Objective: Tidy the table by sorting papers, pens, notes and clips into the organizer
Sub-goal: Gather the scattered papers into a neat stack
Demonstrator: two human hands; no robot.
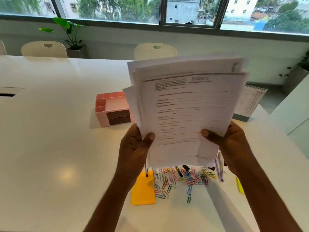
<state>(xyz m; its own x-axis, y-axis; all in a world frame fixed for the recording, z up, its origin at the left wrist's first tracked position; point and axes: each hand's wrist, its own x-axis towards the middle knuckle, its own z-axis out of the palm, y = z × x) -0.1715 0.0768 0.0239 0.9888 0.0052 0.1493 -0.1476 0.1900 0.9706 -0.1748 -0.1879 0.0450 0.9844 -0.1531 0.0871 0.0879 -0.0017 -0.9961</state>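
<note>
Both my hands, left [133, 146] and right [234, 146], clamp the loose white printed paper stack [187, 106] upright above the surface [50, 148], squaring edges for the pink plastic organizer [112, 108].

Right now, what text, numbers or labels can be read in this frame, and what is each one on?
"FORM" plus a blurred character: heading on the top sheet of the paper stack, held upright by both hands, left and right. This reading is uncertain.
Body text of that sheet: too blurred to read.
A red year-like number on the desk calendar: too small to read, as are its grids.
Pink organizer, orange sticky notes: no text visible.
</note>
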